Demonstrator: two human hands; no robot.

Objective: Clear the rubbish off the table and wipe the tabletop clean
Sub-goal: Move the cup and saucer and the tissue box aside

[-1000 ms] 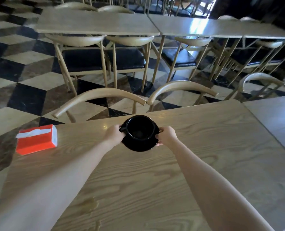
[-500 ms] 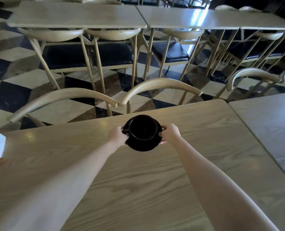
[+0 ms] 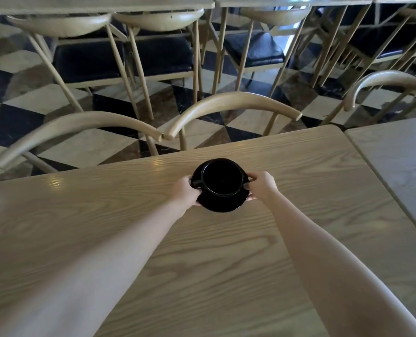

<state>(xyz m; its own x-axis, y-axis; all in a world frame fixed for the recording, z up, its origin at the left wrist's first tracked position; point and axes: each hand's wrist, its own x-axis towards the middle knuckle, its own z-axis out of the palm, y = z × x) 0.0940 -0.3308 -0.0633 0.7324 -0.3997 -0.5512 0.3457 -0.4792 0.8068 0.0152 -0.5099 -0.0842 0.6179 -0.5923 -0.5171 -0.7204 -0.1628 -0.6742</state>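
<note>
Wooden table (image 3: 250, 251), both hands gripping saucer (image 3: 220, 203)

black cup (image 3: 222, 177) on saucer (image 3: 220, 203) (both hands' grip), wooden table (image 3: 311, 178)

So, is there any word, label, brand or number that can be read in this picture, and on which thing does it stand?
None can be read. The black cup, its saucer, the wooden table and the chairs show no text. Both hands hold the saucer: left hand, right hand.
</note>
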